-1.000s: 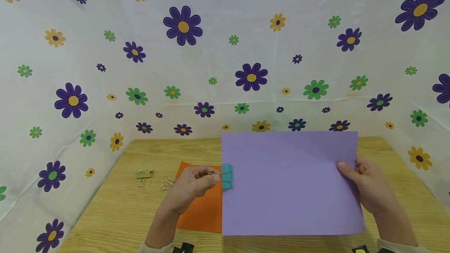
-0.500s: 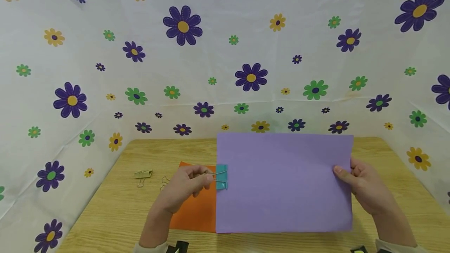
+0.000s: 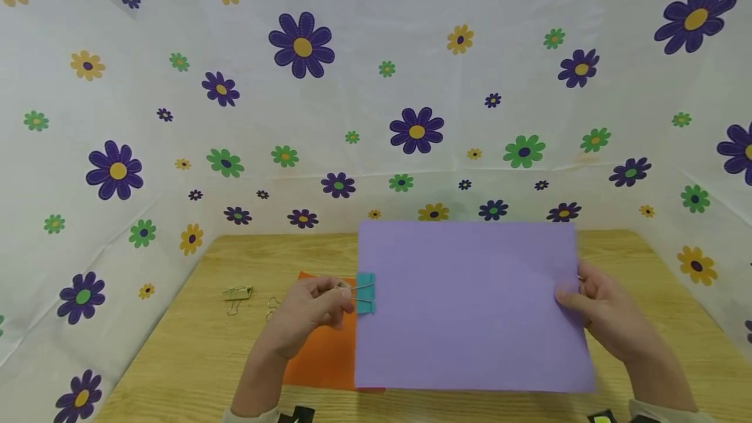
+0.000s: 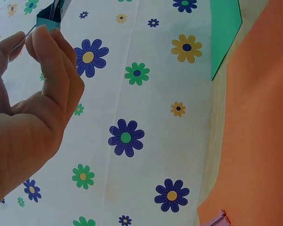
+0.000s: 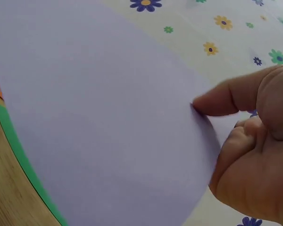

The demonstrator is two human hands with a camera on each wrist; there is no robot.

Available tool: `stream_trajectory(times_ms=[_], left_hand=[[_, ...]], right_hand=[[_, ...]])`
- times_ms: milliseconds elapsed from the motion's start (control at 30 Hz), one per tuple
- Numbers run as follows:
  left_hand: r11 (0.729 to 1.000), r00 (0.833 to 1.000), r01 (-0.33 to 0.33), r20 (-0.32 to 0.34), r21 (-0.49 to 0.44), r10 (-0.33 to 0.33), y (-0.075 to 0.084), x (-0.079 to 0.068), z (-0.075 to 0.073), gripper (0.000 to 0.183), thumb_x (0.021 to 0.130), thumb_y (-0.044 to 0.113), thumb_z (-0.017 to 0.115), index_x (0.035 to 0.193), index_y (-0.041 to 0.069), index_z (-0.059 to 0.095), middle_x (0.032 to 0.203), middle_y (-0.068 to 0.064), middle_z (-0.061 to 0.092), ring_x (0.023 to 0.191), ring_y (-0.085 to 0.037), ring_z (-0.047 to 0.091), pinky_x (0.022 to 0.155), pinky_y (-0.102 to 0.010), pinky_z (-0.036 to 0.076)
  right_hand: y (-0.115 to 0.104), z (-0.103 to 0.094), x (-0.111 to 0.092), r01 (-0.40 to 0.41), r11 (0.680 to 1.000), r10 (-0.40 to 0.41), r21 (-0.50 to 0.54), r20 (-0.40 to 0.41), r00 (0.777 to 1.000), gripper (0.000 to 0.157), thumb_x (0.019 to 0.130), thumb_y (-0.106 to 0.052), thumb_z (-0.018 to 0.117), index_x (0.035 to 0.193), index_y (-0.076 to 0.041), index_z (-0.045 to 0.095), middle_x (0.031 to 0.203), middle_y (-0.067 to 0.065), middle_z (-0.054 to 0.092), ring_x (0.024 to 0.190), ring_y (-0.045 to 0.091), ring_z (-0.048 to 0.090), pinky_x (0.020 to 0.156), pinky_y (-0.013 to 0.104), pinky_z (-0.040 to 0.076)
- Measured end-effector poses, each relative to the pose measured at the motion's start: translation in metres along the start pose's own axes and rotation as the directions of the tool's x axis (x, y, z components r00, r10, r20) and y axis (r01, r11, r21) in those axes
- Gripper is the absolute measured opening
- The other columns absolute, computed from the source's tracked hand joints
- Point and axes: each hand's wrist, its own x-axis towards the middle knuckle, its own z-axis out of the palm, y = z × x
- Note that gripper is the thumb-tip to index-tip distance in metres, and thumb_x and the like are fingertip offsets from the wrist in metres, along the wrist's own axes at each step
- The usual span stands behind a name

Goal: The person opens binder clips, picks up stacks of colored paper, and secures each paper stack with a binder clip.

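A large purple sheet of paper (image 3: pixel 470 305) is held up over the table, its face toward me. A teal binder clip (image 3: pixel 365 292) sits on its left edge, with both wire handles pointing left. My left hand (image 3: pixel 311 315) pinches those handles between thumb and fingers; in the left wrist view the clip (image 4: pixel 49 19) shows just beyond the fingertips. On the opposite edge, my right hand (image 3: pixel 608 312) pinches the paper, thumb in front and fingers behind. The right wrist view shows the sheet (image 5: pixel 104 113) bowing near the thumb.
Orange paper (image 3: pixel 320 358) lies on the wooden table (image 3: pixel 176 344), partly behind the purple sheet. An olive binder clip (image 3: pixel 237 293) rests at the left, beside another clip's wire handles (image 3: pixel 272 305). Green paper (image 4: pixel 225 33) and a pink clip (image 4: pixel 219 220) appear in the left wrist view.
Both hands have shifted slightly left, carrying the purple sheet and teal clip with them. The sheet covers more of the orange paper's right side. Both grips stay the same.
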Motion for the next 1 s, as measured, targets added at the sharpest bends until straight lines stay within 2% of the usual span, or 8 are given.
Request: stream_trajectory(times_ms=[67,167,267,367,467,567,800,1000], left_hand=[[1.000,1.000,0.001,-0.006,-0.005,-0.001,0.000,-0.001,-0.001,0.039,0.097,0.024,0.062,0.115,-0.011,0.059,0.091,-0.009,0.065,0.073,-0.020,0.059,0.076,-0.037,0.056],[1.000,1.000,-0.003,-0.009,-0.011,0.003,0.000,-0.002,-0.001,0.043,0.098,0.024,0.062,0.118,-0.013,0.057,0.092,-0.009,0.066,0.074,-0.019,0.062,0.077,-0.036,0.057],[1.000,1.000,-0.004,-0.013,-0.017,0.004,0.000,-0.003,-0.001,0.044,0.098,0.024,0.061,0.121,-0.013,0.056,0.093,-0.009,0.066,0.075,-0.019,0.063,0.078,-0.036,0.058],[1.000,1.000,0.003,-0.024,-0.025,-0.003,0.001,-0.003,-0.001,0.044,0.098,0.024,0.061,0.122,-0.013,0.055,0.093,-0.008,0.066,0.077,-0.020,0.065,0.079,-0.036,0.059],[1.000,0.999,0.006,-0.033,-0.025,-0.007,0.001,-0.003,-0.002,0.044,0.098,0.024,0.062,0.122,-0.012,0.055,0.093,-0.008,0.066,0.078,-0.020,0.065,0.081,-0.037,0.058],[1.000,0.999,0.010,-0.048,0.001,-0.010,0.002,-0.004,-0.005,0.042,0.096,0.024,0.063,0.119,-0.010,0.058,0.094,-0.009,0.067,0.080,-0.022,0.065,0.083,-0.039,0.057],[0.997,0.999,0.014,-0.044,0.078,-0.011,0.003,-0.007,-0.010,0.033,0.092,0.023,0.067,0.108,-0.005,0.062,0.096,-0.010,0.069,0.083,-0.026,0.066,0.082,-0.038,0.057],[0.995,1.000,0.012,0.004,0.102,-0.012,0.002,-0.009,-0.012,0.039,0.091,0.026,0.069,0.114,-0.005,0.062,0.098,-0.011,0.070,0.085,-0.027,0.066,0.082,-0.038,0.057]], right_hand=[[-0.001,-0.002,0.000,-0.015,0.999,0.014,0.039,0.037,0.999,0.059,0.101,0.008,0.044,0.153,-0.003,0.020,0.125,-0.002,0.067,0.106,0.017,0.068,0.082,0.035,0.058],[-0.002,-0.003,-0.002,-0.015,0.992,0.006,0.126,0.068,0.998,0.054,0.100,0.009,0.042,0.148,-0.016,0.040,0.128,-0.002,0.066,0.109,0.018,0.067,0.086,0.036,0.057],[-0.002,-0.003,-0.003,-0.018,0.987,0.007,0.158,0.072,0.997,0.051,0.102,0.007,0.038,0.142,-0.022,0.051,0.128,-0.002,0.065,0.108,0.018,0.067,0.086,0.038,0.057],[-0.005,0.001,-0.003,-0.038,0.999,0.036,0.037,0.049,0.998,0.046,0.104,0.001,0.041,0.147,-0.014,0.043,0.126,-0.004,0.065,0.106,0.018,0.068,0.083,0.038,0.058],[-0.006,0.006,-0.001,-0.077,0.990,0.078,-0.117,0.011,0.997,0.050,0.105,-0.006,0.045,0.151,0.004,0.027,0.119,-0.005,0.068,0.100,0.020,0.070,0.078,0.038,0.059],[-0.007,0.007,0.000,-0.097,0.975,0.097,-0.201,-0.013,0.995,0.056,0.105,-0.008,0.046,0.144,0.022,0.020,0.113,-0.006,0.070,0.094,0.020,0.072,0.075,0.036,0.060],[-0.009,0.007,-0.002,-0.098,0.970,0.101,-0.224,0.001,0.995,0.052,0.106,-0.007,0.044,0.136,0.029,0.023,0.105,-0.003,0.073,0.091,0.018,0.073,0.074,0.033,0.060],[-0.012,0.007,-0.004,-0.114,0.957,0.108,-0.268,-0.035,0.993,0.051,0.106,-0.008,0.044,0.137,0.028,0.025,0.107,0.000,0.072,0.091,0.016,0.072,0.075,0.031,0.059]])
